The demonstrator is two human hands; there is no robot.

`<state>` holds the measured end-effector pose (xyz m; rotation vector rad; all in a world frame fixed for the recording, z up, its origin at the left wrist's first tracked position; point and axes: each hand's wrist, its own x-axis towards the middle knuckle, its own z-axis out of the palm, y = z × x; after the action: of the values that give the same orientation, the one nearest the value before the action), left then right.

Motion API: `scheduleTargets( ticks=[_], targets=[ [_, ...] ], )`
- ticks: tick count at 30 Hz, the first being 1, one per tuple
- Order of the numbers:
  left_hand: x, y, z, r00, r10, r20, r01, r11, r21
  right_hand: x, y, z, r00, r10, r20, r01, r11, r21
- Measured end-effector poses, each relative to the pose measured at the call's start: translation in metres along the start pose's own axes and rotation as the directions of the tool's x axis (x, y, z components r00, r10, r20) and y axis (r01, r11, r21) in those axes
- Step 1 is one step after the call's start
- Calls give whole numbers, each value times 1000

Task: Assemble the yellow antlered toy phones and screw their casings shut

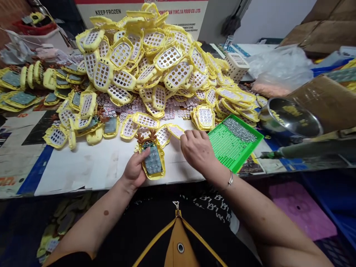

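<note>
My left hand (137,168) is wrapped round a yellow toy phone casing (153,161), its thumb lying over the top. The casing has brown antlers and a grey keypad layer facing up. My right hand (197,150) is closed, knuckles up, left of the green tray (236,142). Its fingertips are hidden, so I cannot tell what they hold. Against its fingers, a yellow casing cover with a pale panel (175,131) shows its edge. Further covers (163,135) with rows of holes lie just behind the held casing.
A tall heap of yellow covers (122,53) fills the back of the table. Small screws (240,129) lie in the green tray. To the right are a metal bowl (292,116) and an electric screwdriver (274,154). Several antlered casings (23,98) lie at left.
</note>
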<state>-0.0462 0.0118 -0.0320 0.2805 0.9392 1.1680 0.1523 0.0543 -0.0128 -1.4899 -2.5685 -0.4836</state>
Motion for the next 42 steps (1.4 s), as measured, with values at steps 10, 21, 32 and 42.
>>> scheduleTargets(
  ticks=[10,21,32,42],
  targets=[
    [7,-3,25,988,-59,143,62,998,-22,-66,-35,-16,996,-69,-52,86,830,551],
    [1,-10,35,980,-166,114,149,979,139,-94,-7,8,882,368,293,-251,-161,955],
    [5,-18,43,941,-264,209,180,919,351,-92,-31,43,896,-114,429,-388,-672,631],
    [-22,11,40,969,-140,202,104,978,178,-77,-20,42,915,23,403,-275,-696,663]
  ],
)
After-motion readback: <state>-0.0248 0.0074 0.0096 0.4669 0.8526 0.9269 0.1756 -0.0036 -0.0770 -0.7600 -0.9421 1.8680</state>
